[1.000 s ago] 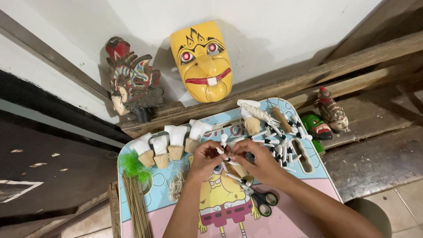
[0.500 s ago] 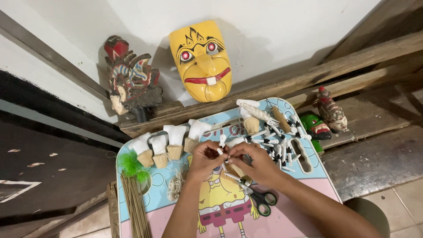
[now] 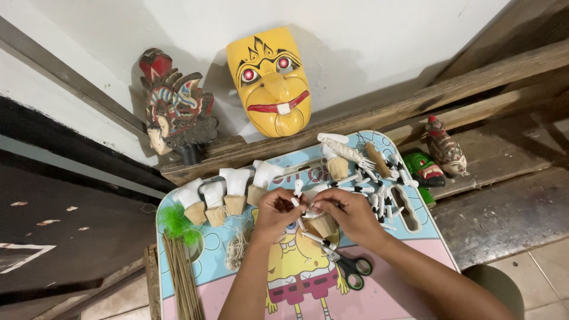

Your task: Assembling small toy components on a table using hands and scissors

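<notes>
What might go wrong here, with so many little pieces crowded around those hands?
1. The scissors lie right under the right hand; a careless reach might catch the blades.
2. The loose white arm pieces are heaped close to the table's edge and might get swept off.
3. The small white piece pinched by the left hand looks thin and might snap.

The small white-and-tan wooden puppet piece (image 3: 314,214) pinched between the left hand (image 3: 274,214) and the right hand (image 3: 351,214) is largely covered by their fingers, so its shape cannot be made out. Just below the right hand, the wrist hides part of the black-handled scissors (image 3: 349,265), and the cartoon-printed pastel table top (image 3: 409,278) runs off the lower edge. Left of the left hand, the bundle of thin bamboo sticks (image 3: 181,278) is cut off there too.
</notes>
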